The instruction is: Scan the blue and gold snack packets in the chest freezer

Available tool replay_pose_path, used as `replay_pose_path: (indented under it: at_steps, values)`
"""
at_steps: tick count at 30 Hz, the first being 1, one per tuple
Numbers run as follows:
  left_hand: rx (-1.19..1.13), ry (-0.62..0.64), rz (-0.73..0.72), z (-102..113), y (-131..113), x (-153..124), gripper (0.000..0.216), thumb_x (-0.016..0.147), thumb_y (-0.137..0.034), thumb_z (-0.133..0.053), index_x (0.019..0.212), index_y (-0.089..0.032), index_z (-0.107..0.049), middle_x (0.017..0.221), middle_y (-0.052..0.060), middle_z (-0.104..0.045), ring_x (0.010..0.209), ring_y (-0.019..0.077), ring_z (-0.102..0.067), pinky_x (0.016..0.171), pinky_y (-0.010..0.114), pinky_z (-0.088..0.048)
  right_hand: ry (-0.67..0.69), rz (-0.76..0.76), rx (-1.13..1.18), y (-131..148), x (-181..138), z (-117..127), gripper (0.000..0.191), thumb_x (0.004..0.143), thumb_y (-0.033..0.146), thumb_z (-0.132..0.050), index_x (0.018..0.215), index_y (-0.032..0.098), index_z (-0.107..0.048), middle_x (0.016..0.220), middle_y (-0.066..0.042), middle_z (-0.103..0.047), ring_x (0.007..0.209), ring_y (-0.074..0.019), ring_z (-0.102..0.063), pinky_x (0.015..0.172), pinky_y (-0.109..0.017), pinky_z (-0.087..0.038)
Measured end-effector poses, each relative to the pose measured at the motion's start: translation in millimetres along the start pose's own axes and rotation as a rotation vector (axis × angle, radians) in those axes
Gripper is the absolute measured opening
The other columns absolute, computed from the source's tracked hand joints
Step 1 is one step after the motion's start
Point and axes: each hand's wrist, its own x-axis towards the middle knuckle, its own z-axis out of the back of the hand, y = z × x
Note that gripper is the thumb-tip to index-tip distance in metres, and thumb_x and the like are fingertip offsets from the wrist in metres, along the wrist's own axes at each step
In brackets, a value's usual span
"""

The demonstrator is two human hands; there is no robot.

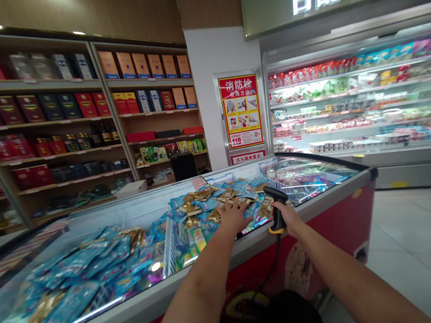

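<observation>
My right hand (287,216) grips a black and yellow barcode scanner (274,195) over the front rim of a chest freezer (319,211). A dark cable hangs from the scanner's handle. With its fingers spread, my left hand (234,215) reaches over the freezer and lies at gold ice cream packets (198,196); whether it touches them I cannot tell. Blue packets (81,266) are heaped in the freezer's left part, with more around my left hand. A white wire divider (169,247) stands between the heaps.
Shelves of boxes and bottles (52,112) stand behind the freezer on the left. A lit open refrigerator (352,110) full of packaged goods is at the right. Between them hangs a red fire-hydrant sign (241,111). Tiled floor (430,238) lies at the right.
</observation>
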Motion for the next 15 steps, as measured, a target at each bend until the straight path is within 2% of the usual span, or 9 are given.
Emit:
replay_pose_path:
  at_steps: [3, 5, 9, 15]
  values:
    - [-0.01, 0.093, 0.111, -4, 4, 4, 0.071, 0.081, -0.064, -0.052, 0.148, -0.043, -0.039, 0.161, 0.008, -0.029, 0.142, 0.0536, -0.02, 0.095, 0.083, -0.021, 0.02, -0.028, 0.046, -1, 3, 5, 0.017, 0.067, 0.031, -0.072, 0.066, 0.018, -0.06, 0.053, 0.0, -0.059, 0.045, -0.0133, -0.055, 0.046, -0.025, -0.046]
    - [-0.007, 0.062, 0.129, -6, 13, -4, 0.068, 0.084, -0.059, -0.051, 0.148, -0.042, -0.039, 0.159, 0.01, -0.033, 0.14, 0.0535, -0.023, 0.092, 0.082, -0.025, 0.023, -0.033, 0.049, -2, 3, 6, 0.017, 0.068, 0.03, -0.071, 0.065, 0.019, -0.059, 0.052, 0.0, -0.059, 0.045, -0.0135, -0.055, 0.046, -0.026, -0.046]
    - [-0.013, -0.029, 0.074, -7, 37, -30, 0.054, 0.093, -0.046, -0.042, 0.147, -0.039, -0.043, 0.153, 0.013, -0.041, 0.138, 0.05, -0.029, 0.09, 0.081, -0.03, 0.019, -0.029, 0.001, -3, -1, 3, 0.016, 0.071, 0.03, -0.069, 0.066, 0.019, -0.059, 0.051, 0.0, -0.059, 0.047, -0.0142, -0.055, 0.047, -0.026, -0.045]
    - [-0.047, 0.0, 0.131, -1, 78, -69, 0.054, 0.094, -0.022, -0.041, 0.145, -0.04, -0.046, 0.153, 0.008, -0.042, 0.14, 0.0447, -0.028, 0.098, 0.076, -0.028, 0.0, -0.047, -0.118, 0, -11, -6, 0.015, 0.073, 0.028, -0.067, 0.065, 0.018, -0.059, 0.05, 0.0, -0.059, 0.045, -0.0146, -0.054, 0.044, -0.026, -0.043]
